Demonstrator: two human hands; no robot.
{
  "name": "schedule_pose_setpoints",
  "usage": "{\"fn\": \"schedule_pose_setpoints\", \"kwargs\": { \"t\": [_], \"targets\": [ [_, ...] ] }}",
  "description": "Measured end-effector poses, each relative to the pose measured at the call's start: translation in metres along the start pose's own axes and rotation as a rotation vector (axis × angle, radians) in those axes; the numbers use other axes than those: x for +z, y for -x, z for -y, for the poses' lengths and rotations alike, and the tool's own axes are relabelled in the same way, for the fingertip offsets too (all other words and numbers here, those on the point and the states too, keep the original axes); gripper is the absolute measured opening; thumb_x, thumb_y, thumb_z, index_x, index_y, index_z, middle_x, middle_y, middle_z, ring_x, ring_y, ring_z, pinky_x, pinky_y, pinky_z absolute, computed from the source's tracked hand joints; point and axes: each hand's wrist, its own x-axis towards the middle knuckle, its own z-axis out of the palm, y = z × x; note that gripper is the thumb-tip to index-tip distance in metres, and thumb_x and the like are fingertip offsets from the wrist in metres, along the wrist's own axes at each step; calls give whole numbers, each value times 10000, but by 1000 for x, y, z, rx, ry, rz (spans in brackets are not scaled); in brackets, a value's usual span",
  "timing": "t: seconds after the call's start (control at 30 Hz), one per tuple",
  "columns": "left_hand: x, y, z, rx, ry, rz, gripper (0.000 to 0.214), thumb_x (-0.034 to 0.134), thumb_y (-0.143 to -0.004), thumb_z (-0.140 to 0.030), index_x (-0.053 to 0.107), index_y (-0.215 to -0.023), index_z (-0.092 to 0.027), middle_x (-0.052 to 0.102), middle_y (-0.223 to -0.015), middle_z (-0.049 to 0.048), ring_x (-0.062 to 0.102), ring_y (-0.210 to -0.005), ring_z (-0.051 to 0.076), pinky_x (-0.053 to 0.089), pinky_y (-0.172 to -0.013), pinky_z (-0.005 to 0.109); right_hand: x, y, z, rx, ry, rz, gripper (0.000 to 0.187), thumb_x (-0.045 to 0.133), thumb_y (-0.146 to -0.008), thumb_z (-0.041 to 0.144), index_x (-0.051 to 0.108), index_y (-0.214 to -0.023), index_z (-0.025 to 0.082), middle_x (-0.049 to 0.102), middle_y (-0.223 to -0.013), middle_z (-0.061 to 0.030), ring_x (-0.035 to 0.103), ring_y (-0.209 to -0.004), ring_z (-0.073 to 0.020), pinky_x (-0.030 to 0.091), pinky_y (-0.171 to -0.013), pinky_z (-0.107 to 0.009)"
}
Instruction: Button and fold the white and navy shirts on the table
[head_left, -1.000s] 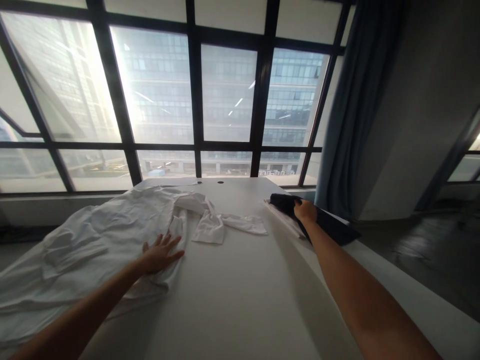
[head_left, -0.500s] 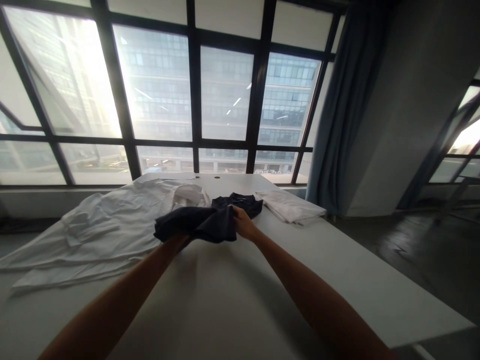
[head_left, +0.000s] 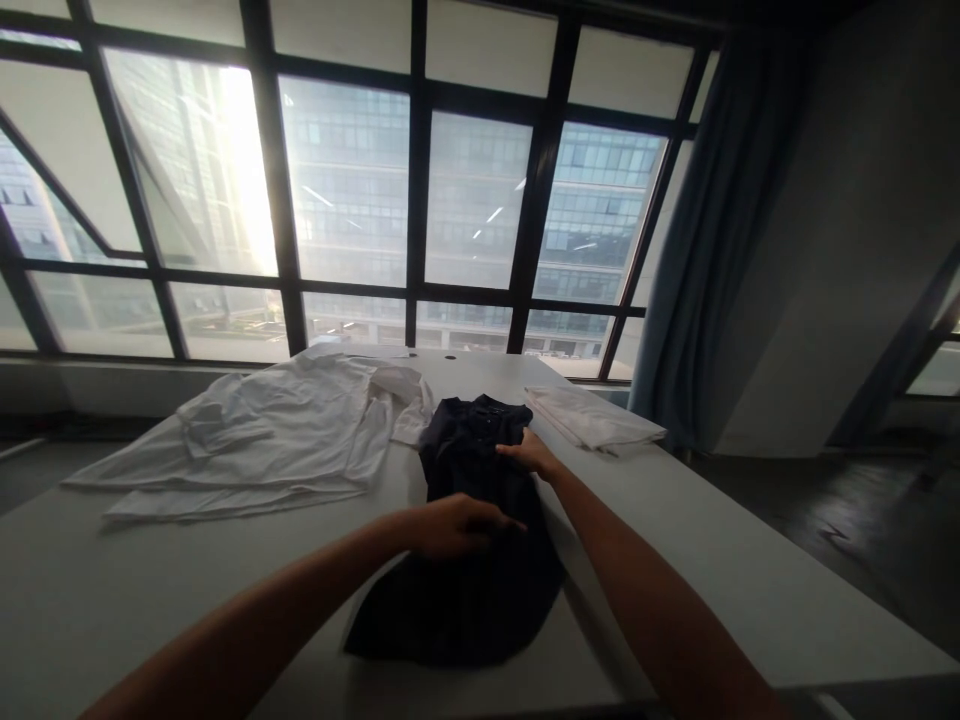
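A dark navy button-front shirt point(head_left: 480, 610) lies lengthwise on the white table, its collar at the far end and its hem spread toward me. Over the middle of the shirt is my left hand point(head_left: 454, 525), its fingers reaching right and partly in shadow; it looks open, and I see no cloth gripped in it. My right hand point(head_left: 531, 455) rests at the shirt's upper right edge with thumb and fingers apart, touching the fabric. The fold of the shirt under my hands is too dark to make out.
A white shirt point(head_left: 277, 430) is spread out on the left of the table point(head_left: 712, 560). Folded white cloth point(head_left: 592, 415) lies at the back right. Behind the table are large windows point(head_left: 480, 200) and a blue curtain point(head_left: 675, 330).
The navy shirt, bunched up and raised between my hands before, now lies stretched toward me on the table. My left hand has come out from under the cloth and moved right, above it.
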Motion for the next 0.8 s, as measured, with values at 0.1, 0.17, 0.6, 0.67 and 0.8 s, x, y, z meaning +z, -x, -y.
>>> {"fn": "schedule_pose_setpoints", "kwargs": {
  "t": [0.1, 0.17, 0.6, 0.67, 0.8],
  "targets": [
    [-10, -12, 12, -74, -254, -165, 322, 525, -916, -250, 640, -1214, -212, 618, -1310, 58, 551, -1213, 231, 384, -1078, 372, -7, 8, 6, 16, 491, -236, 854, 761, -670, 207, 385, -1429, 96, 536, -1307, -229, 534, -1191, -365, 451, -959, -445],
    [-14, -14, 25, -185, -455, -194, 383, 548, -912, -353, 613, -1263, -214, 632, -1284, 82, 562, -1206, 261, 386, -1067, 409, -6, 15, 14, -115, 690, -317, 795, 691, -732, 192, 373, -1458, 135, 499, -1357, -219, 490, -1244, -355, 409, -1001, -454],
    [-82, 21, 34, -799, -429, -117, 631, 434, -806, -720, 741, -784, -170, 721, -744, 107, 685, -722, 257, 492, -664, 292, -68, 7, -7, 7, 586, -256, 228, 639, -739, 187, 733, -940, 136, 701, -970, -176, 654, -916, -298, 478, -780, -360],
    [-90, 28, 32, -927, -438, -3, 518, 565, -737, -664, 696, -625, -176, 655, -557, 77, 652, -581, 241, 485, -595, 293, -90, 11, -20, 149, 609, -448, 354, 589, -776, 164, 673, -1105, 63, 636, -1107, -278, 610, -1024, -373, 458, -830, -468],
    [-96, 27, 26, -864, -604, -172, 309, 745, -625, -476, 665, -589, -180, 601, -497, 42, 644, -621, 257, 484, -606, 305, -87, 15, -19, 36, 657, -492, 414, 538, -795, 83, 627, -1198, 52, 546, -1256, -307, 507, -1167, -408, 376, -947, -550]
  ]
}}
